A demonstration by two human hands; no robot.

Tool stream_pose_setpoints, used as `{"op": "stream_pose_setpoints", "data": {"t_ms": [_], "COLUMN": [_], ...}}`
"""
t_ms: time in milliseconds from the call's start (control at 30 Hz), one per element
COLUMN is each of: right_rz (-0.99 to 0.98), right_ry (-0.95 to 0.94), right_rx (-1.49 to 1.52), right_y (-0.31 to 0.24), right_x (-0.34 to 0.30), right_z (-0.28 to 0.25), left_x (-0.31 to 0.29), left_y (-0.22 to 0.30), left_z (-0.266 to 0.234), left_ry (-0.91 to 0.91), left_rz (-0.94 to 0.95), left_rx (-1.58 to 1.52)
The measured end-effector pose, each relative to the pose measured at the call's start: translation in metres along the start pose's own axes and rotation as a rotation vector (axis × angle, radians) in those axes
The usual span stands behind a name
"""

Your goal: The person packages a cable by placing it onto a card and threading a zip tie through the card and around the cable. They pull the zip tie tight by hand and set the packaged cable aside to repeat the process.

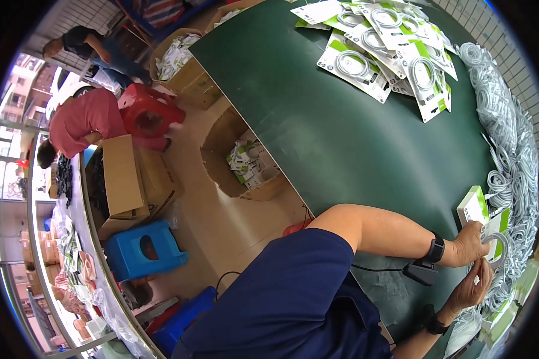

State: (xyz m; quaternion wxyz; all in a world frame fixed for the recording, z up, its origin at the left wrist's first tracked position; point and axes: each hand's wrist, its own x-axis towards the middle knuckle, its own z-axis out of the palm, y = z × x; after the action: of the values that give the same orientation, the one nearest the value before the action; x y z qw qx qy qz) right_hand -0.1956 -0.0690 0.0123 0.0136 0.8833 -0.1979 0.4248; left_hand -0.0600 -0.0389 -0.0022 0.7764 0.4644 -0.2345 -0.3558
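Note:
My left hand point(468, 244), with a dark band on its wrist, is closed at a white and green packaging card point(492, 225) near the right edge of the green table. A coiled pale cable point(497, 250) lies against that card. Just below, my right hand point(471, 287) has its fingers bent together close to the coil. A small white bit shows at its fingertips, too small to name. Beside my left hand stand more white and green cards point(474, 206). A long heap of coiled cables point(515, 149) runs along the table's far edge.
Carded cables point(395, 48) are piled at the table's far left. A black device point(420, 274) with a cord hangs by my left wrist. Past the table edge stand an open carton of packs point(221, 170), a blue stool point(147, 250) and a red stool point(153, 110). Two people work beyond.

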Motion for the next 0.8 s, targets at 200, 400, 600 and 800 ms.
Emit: {"op": "stream_pose_setpoints", "data": {"t_ms": [200, 400, 600, 800], "right_rz": [0.042, 0.156, 0.178, 0.166], "right_ry": [0.009, -0.118, -0.130, -0.071], "right_rx": [-0.044, 0.071, 0.182, 0.140], "right_y": [-0.010, 0.003, 0.011, 0.006], "right_x": [0.005, 0.002, 0.001, 0.001], "right_z": [0.005, 0.002, -0.001, -0.005], "left_x": [0.000, -0.002, -0.007, -0.006], "left_y": [-0.011, -0.002, 0.003, 0.024], "left_z": [0.003, -0.004, -0.005, -0.007], "left_ry": [0.027, -0.034, -0.080, -0.179], "left_rz": [0.023, -0.022, -0.008, -0.051], "left_rx": [0.078, 0.083, 0.146, 0.097]}}
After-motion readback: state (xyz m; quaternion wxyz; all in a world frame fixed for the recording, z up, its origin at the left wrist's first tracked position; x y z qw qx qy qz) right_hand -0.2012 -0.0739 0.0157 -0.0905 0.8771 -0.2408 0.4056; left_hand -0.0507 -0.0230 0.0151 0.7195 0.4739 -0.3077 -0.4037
